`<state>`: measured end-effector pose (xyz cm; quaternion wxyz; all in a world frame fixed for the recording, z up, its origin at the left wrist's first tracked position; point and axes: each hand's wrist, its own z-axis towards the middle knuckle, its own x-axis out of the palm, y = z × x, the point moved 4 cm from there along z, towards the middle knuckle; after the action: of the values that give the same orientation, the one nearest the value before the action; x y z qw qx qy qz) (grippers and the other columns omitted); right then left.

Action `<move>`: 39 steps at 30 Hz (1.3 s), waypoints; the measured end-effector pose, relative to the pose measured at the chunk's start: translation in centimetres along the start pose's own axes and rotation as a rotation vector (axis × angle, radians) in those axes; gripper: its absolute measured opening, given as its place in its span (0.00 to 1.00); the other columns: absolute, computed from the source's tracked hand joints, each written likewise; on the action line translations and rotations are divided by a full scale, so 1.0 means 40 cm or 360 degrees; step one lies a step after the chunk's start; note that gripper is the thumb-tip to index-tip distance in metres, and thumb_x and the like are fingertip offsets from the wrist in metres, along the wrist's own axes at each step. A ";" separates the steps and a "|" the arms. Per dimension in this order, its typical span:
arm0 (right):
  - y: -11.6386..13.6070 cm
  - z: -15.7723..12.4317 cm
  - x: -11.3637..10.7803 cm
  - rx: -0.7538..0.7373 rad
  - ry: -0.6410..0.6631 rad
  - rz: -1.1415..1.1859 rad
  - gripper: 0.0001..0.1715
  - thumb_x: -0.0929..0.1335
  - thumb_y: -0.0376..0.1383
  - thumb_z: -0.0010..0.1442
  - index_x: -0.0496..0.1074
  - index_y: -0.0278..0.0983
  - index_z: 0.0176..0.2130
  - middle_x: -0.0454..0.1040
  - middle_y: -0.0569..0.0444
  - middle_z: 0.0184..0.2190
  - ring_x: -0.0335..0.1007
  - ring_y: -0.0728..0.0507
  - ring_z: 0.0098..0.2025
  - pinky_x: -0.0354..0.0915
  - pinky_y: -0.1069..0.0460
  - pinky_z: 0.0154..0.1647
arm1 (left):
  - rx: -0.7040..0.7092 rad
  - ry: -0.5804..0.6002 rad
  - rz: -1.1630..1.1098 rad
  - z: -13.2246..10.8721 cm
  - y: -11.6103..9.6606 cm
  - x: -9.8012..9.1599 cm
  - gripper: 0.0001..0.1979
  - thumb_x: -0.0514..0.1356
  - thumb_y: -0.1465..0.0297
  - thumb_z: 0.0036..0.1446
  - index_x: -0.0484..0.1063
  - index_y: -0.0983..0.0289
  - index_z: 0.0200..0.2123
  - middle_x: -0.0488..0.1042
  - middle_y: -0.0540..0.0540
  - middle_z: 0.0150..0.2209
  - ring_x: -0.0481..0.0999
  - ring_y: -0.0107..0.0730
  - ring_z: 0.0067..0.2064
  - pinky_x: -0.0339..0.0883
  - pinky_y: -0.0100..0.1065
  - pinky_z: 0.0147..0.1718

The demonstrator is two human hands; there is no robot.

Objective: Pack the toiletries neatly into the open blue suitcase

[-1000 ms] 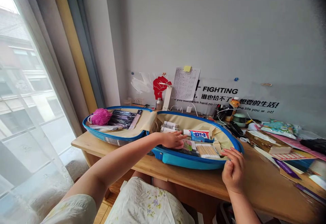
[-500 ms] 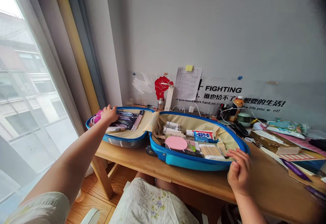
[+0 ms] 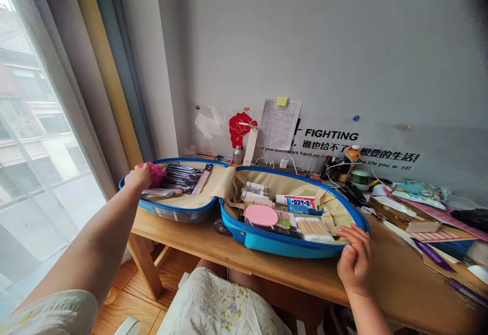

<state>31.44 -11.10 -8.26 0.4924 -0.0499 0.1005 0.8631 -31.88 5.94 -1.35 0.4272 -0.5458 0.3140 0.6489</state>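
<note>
An open blue suitcase (image 3: 290, 246) lies spread on the wooden table. My left hand (image 3: 139, 176) is closed at the far end of its left half, gripping a magenta mesh puff (image 3: 157, 173). Beside the puff is a pack of dark slim items (image 3: 185, 177). In the right half lie a pink oval case (image 3: 261, 215), a toothpaste box (image 3: 296, 201), a blue packet (image 3: 305, 210), cotton swabs (image 3: 313, 229) and several white tubes (image 3: 256, 191). My right hand (image 3: 356, 253) rests on the right rim with its fingers apart, holding nothing.
Clutter covers the table's right side: an orange-labelled bottle (image 3: 348, 163), a green jar (image 3: 360, 179), a colourful packet (image 3: 419, 192) and a purple item (image 3: 433, 253). A white upright stand (image 3: 250, 146) is behind the suitcase. Curtains (image 3: 102, 70) hang at the left.
My left hand has moved left and closed on the magenta puff, which now shows more to its right. My right hand stays at the suitcase rim. The view has shifted slightly.
</note>
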 end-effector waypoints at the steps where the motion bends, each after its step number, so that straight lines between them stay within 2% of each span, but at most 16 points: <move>1: 0.001 0.001 -0.001 -0.0003 -0.0002 0.0006 0.21 0.56 0.44 0.70 0.72 0.38 0.39 0.75 0.45 0.39 0.69 0.36 0.51 0.63 0.35 0.55 | 0.0014 -0.0010 -0.0013 -0.002 -0.005 -0.006 0.27 0.57 0.69 0.55 0.63 0.65 0.60 0.72 0.73 0.55 0.75 0.59 0.53 0.67 0.44 0.43; 4: 0.003 0.002 -0.001 -0.0014 0.0012 0.0031 0.20 0.56 0.43 0.70 0.72 0.39 0.40 0.75 0.45 0.40 0.69 0.35 0.52 0.63 0.35 0.55 | 0.0054 -0.0096 -0.0097 -0.014 -0.038 -0.052 0.25 0.57 0.68 0.57 0.64 0.66 0.57 0.72 0.72 0.54 0.75 0.59 0.53 0.68 0.44 0.44; 7: 0.004 0.001 -0.001 -0.0020 0.0013 0.0039 0.20 0.56 0.43 0.70 0.72 0.39 0.41 0.75 0.45 0.40 0.69 0.35 0.52 0.63 0.35 0.55 | 0.0149 -0.0247 -0.0264 -0.037 -0.118 -0.137 0.21 0.56 0.68 0.59 0.64 0.67 0.55 0.70 0.69 0.55 0.74 0.56 0.54 0.68 0.43 0.46; 10: 0.003 0.000 -0.001 -0.0007 0.0006 0.0029 0.19 0.56 0.42 0.70 0.72 0.39 0.41 0.75 0.45 0.41 0.69 0.35 0.53 0.62 0.34 0.56 | 0.0377 -0.0371 -0.0404 -0.082 -0.259 -0.231 0.20 0.54 0.69 0.62 0.61 0.66 0.57 0.68 0.62 0.58 0.72 0.48 0.56 0.66 0.38 0.50; 12: 0.002 -0.001 0.000 0.0005 0.0028 0.0025 0.20 0.56 0.43 0.70 0.72 0.39 0.41 0.75 0.45 0.41 0.69 0.35 0.53 0.63 0.34 0.56 | 0.0640 -0.0381 -0.0550 -0.131 -0.381 -0.278 0.19 0.56 0.72 0.61 0.62 0.68 0.55 0.68 0.64 0.57 0.72 0.48 0.55 0.66 0.39 0.51; 13: 0.002 -0.002 0.000 0.0007 0.0035 0.0026 0.20 0.56 0.43 0.70 0.72 0.39 0.41 0.75 0.45 0.41 0.70 0.35 0.53 0.63 0.34 0.56 | 0.0752 -0.0366 -0.0574 -0.161 -0.445 -0.293 0.19 0.57 0.72 0.60 0.63 0.66 0.54 0.68 0.63 0.56 0.72 0.46 0.55 0.67 0.37 0.50; 15: 0.002 -0.002 -0.001 -0.0001 0.0032 0.0030 0.20 0.56 0.42 0.70 0.72 0.38 0.41 0.75 0.45 0.40 0.70 0.35 0.53 0.64 0.35 0.56 | 0.0951 -0.0324 -0.0614 -0.231 -0.572 -0.306 0.21 0.61 0.69 0.57 0.64 0.61 0.54 0.69 0.58 0.55 0.73 0.40 0.54 0.68 0.32 0.48; 18: 0.007 -0.001 -0.001 -0.0027 0.0028 0.0016 0.19 0.56 0.41 0.70 0.72 0.39 0.41 0.75 0.45 0.41 0.70 0.36 0.53 0.64 0.35 0.56 | 0.1419 -0.0156 -0.0720 -0.357 -0.756 -0.289 0.22 0.61 0.68 0.59 0.63 0.63 0.55 0.69 0.61 0.54 0.75 0.43 0.52 0.70 0.35 0.47; 20: 0.011 0.001 -0.001 -0.0035 0.0037 0.0013 0.18 0.56 0.41 0.70 0.72 0.39 0.42 0.75 0.45 0.41 0.69 0.36 0.53 0.63 0.36 0.55 | 0.1603 -0.0043 -0.0723 -0.432 -0.853 -0.264 0.20 0.59 0.69 0.60 0.63 0.64 0.55 0.69 0.61 0.53 0.75 0.43 0.51 0.70 0.37 0.48; 23: 0.016 0.005 -0.001 -0.0019 0.0026 0.0029 0.18 0.57 0.41 0.70 0.72 0.39 0.42 0.75 0.45 0.41 0.69 0.36 0.53 0.63 0.36 0.55 | 0.1808 0.0099 -0.0687 -0.521 -0.965 -0.226 0.19 0.58 0.69 0.61 0.63 0.64 0.55 0.69 0.62 0.52 0.75 0.45 0.52 0.70 0.38 0.49; 26: 0.017 0.007 -0.002 -0.0017 0.0023 0.0046 0.18 0.57 0.41 0.70 0.72 0.39 0.42 0.75 0.45 0.41 0.69 0.36 0.53 0.63 0.36 0.55 | 0.1919 0.0165 -0.0712 -0.573 -1.038 -0.195 0.18 0.57 0.68 0.62 0.63 0.65 0.54 0.69 0.64 0.53 0.74 0.47 0.54 0.70 0.41 0.50; 29: 0.017 0.005 -0.003 -0.0037 0.0036 0.0054 0.18 0.57 0.40 0.70 0.72 0.39 0.42 0.75 0.45 0.41 0.69 0.36 0.54 0.63 0.35 0.55 | 0.1876 0.0265 -0.0794 -0.592 -1.077 -0.161 0.18 0.55 0.70 0.62 0.62 0.66 0.55 0.67 0.67 0.57 0.73 0.49 0.56 0.70 0.44 0.51; 32: 0.018 0.002 -0.004 -0.0043 0.0048 0.0061 0.18 0.56 0.41 0.70 0.72 0.39 0.42 0.75 0.45 0.42 0.69 0.35 0.54 0.63 0.35 0.55 | 0.1868 0.0390 -0.0816 -0.603 -1.091 -0.123 0.20 0.56 0.72 0.62 0.61 0.67 0.57 0.65 0.69 0.59 0.72 0.49 0.57 0.70 0.46 0.54; 35: 0.018 0.002 -0.004 -0.0035 0.0035 0.0062 0.19 0.56 0.41 0.70 0.72 0.39 0.42 0.75 0.45 0.41 0.69 0.35 0.54 0.63 0.35 0.55 | 0.1964 0.0479 -0.0834 -0.619 -1.092 -0.097 0.23 0.59 0.70 0.61 0.61 0.66 0.59 0.65 0.68 0.61 0.73 0.45 0.57 0.68 0.44 0.57; 37: 0.018 0.004 -0.004 -0.0023 0.0027 0.0056 0.19 0.56 0.42 0.70 0.72 0.39 0.41 0.75 0.45 0.41 0.70 0.36 0.53 0.63 0.35 0.55 | 0.2022 0.0508 -0.0911 -0.628 -1.090 -0.091 0.29 0.59 0.70 0.61 0.56 0.67 0.63 0.64 0.68 0.63 0.71 0.42 0.59 0.66 0.41 0.60; 39: 0.018 0.005 -0.003 -0.0026 0.0029 0.0054 0.19 0.56 0.42 0.70 0.72 0.39 0.41 0.75 0.45 0.41 0.70 0.36 0.53 0.64 0.35 0.55 | 0.2019 0.0498 -0.0981 -0.629 -1.089 -0.089 0.35 0.57 0.70 0.62 0.46 0.70 0.68 0.61 0.70 0.65 0.67 0.40 0.63 0.62 0.38 0.62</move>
<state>30.88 -11.54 -7.95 0.4763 -0.0600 0.0989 0.8717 18.43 2.28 -0.52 0.7754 -0.3430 0.5195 0.1059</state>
